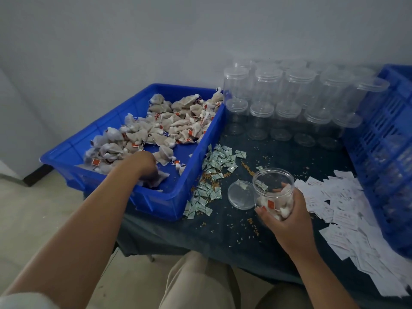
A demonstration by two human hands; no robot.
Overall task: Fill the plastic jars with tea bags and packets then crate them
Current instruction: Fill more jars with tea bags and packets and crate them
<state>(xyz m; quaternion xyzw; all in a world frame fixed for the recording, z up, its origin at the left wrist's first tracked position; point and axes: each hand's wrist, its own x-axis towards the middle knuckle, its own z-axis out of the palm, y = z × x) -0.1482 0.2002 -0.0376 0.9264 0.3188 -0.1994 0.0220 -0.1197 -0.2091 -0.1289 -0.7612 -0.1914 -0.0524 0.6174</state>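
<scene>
The left hand (147, 167) is down in the blue tub (196, 166), fingers curled round a few tea bags (161, 176). It is best to grab a small bunch and drop it straight in the jar (273, 186). The right hand (283, 219) wraps round that open jar, well apart, past the packets (214, 166).

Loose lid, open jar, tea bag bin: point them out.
loose lid (239, 198), head view, flat top
open jar (273, 182), head view, upper wall
tea bag bin (200, 143), head view, right wall
</scene>
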